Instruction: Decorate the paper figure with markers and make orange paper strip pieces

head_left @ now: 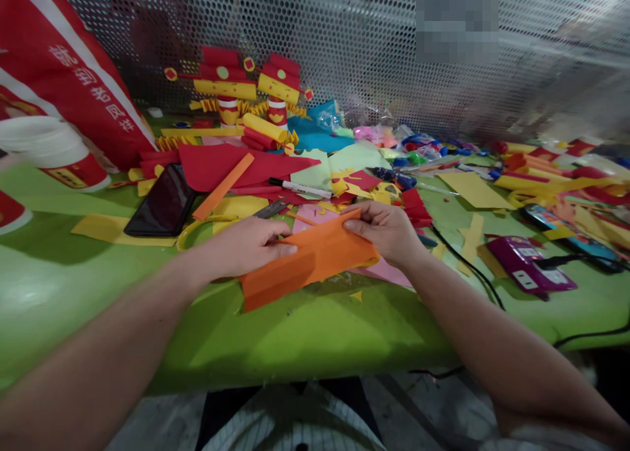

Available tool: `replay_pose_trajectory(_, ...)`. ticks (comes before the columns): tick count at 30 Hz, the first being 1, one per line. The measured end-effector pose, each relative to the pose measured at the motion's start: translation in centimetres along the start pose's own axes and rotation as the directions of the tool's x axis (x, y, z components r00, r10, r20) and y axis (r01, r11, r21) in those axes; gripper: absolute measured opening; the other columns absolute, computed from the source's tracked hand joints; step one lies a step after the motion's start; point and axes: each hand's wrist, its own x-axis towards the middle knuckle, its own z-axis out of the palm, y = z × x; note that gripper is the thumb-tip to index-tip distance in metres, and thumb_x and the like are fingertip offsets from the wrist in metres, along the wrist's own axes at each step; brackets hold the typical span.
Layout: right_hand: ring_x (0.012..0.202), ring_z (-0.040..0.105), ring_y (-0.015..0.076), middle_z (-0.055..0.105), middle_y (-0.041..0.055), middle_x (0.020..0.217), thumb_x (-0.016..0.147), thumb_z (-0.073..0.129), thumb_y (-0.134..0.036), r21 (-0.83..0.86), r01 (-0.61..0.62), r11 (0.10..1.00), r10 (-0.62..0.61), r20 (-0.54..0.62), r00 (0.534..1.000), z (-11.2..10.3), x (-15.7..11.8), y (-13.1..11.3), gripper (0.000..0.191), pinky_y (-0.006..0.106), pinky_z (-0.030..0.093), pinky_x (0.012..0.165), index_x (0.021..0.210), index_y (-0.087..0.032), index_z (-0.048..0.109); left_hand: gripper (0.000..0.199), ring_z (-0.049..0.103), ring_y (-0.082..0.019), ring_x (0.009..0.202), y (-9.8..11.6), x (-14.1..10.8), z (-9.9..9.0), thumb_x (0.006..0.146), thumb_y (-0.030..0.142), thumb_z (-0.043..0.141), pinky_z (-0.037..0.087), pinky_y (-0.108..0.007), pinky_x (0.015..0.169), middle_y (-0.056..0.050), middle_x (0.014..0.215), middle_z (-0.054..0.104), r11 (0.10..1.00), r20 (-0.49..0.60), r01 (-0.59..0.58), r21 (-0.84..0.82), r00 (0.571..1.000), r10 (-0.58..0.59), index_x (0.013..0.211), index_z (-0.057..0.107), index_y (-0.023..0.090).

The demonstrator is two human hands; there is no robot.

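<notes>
A strip of orange paper [315, 257] slants over the front edge of the green table, its right end higher than its left. My left hand [251, 244] pinches its upper left edge, thumb on the near face and fingers behind. At the upper right corner my right hand [381, 231] grips the same paper between thumb and fingers. Faint crease lines run along the sheet. Pink paper [388, 272] lies partly under it. Yellow-handled scissors [201, 228] rest just behind my left hand, partly hidden by it.
A black phone [165, 201] lies at left near white paper cups [69, 152]. Two red and yellow paper figures [229, 77] stand against the perforated metal panel [344, 37]. Coloured scraps and a marker [308, 188] cover the middle. At right sits a purple power strip [529, 264] with a black cable.
</notes>
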Motion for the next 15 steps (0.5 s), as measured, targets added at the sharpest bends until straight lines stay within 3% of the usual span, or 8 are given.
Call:
replay_pose_trajectory(7,0.054,0.053,0.0105,0.062,-0.0007,0.064,0.056,0.076,-0.046,0.025,-0.075,0.997,0.074,0.058,0.996,0.45,-0.35,-0.60,0.034,0.023,0.042,0.047,0.073,-0.019,0.063,0.029,0.043,-0.013,0.051,0.53,0.27,0.57,0.080,0.036,0.044,0.027,-0.025,0.051,0.003,0.052,0.046,0.999,-0.060,0.018,0.039,0.998,-0.015,0.055,0.040,0.021)
replay_pose_trajectory(11,0.037,0.040,0.0046,0.057,-0.0040,0.058,0.061,0.073,-0.049,0.012,-0.112,0.994,0.110,0.123,0.986,-0.02,-0.23,-0.25,0.040,0.020,0.031,0.035,0.082,-0.017,0.061,0.030,0.040,-0.012,0.050,0.34,0.35,0.44,0.078,0.035,0.046,0.026,-0.025,0.051,0.004,0.050,0.041,0.998,-0.166,0.056,-0.013,0.984,-0.057,0.055,0.035,0.021)
replay_pose_trajectory(13,0.034,0.037,0.0040,0.056,-0.0053,0.055,0.062,0.073,-0.050,0.039,-0.117,0.992,0.112,0.117,0.987,-0.20,-0.09,-0.05,0.046,0.020,0.028,0.033,0.091,-0.017,0.058,0.030,0.037,-0.011,0.049,0.16,0.36,0.48,0.078,0.034,0.047,0.025,-0.026,0.051,0.005,0.050,0.037,0.995,-0.251,0.080,-0.066,0.963,-0.094,0.054,0.034,0.021)
replay_pose_trajectory(15,0.039,0.046,0.0067,0.060,-0.0036,0.060,0.063,0.072,-0.052,0.090,-0.104,0.990,0.096,0.087,0.992,-0.21,-0.01,0.11,0.053,0.022,0.036,0.038,0.099,-0.018,0.055,0.032,0.035,-0.011,0.049,0.02,0.47,0.74,0.077,0.035,0.049,0.024,-0.026,0.051,0.006,0.049,0.033,0.981,-0.372,0.099,-0.167,0.915,-0.156,0.053,0.033,0.021)
